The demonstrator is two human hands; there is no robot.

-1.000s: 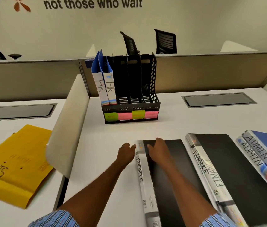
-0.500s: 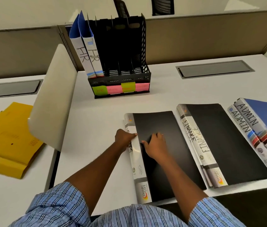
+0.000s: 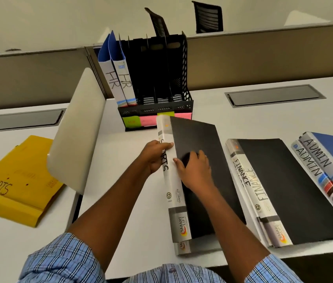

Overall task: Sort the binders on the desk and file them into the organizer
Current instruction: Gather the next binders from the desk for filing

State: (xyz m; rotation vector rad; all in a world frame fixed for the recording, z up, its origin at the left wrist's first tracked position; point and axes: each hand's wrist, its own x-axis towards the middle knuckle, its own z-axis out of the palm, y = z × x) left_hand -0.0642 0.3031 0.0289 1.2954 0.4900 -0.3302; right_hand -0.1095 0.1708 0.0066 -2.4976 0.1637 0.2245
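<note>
The black binder [image 3: 194, 172] marked SPORTS sits at the middle of the counter [image 3: 243, 119], its far end raised toward the organizer [image 3: 157, 78] at twelve o'clock; a second one seems to lie under it, its spine end peeping out at six o'clock. The left hand [image 3: 155, 156] is clamped on the white spine, thumb on top and fingers underneath, and the right hand [image 3: 196, 170] lies flat on the cover with its thumb at the spine edge.

By the look of it, the binder is stiff, moderately heavy and smooth-skinned, so the plastic cover could slide under a flat palm. The spine is the firm part and the sensible place to grip, about midway along so neither end droops; the open edge at three o'clock may flap if left unsupported.

The spine reads SPORTS in hand lettering, with SMART LIFE printed lower down and again on a grey band. At three o'clock lie two black binders [image 3: 284, 186] lettered FINANCE, also branded SMART LIFE. Further right, two blue binders [image 3: 329, 160] read ADMIN. In the organizer's leftmost slot stand two blue binders [image 3: 120, 82] marked HR. At nine o'clock, yellow folders [image 3: 22, 180] bear SPORTS twice. The coloured sticky labels [image 3: 139, 121] on the organizer's front are too faint to read.
</note>
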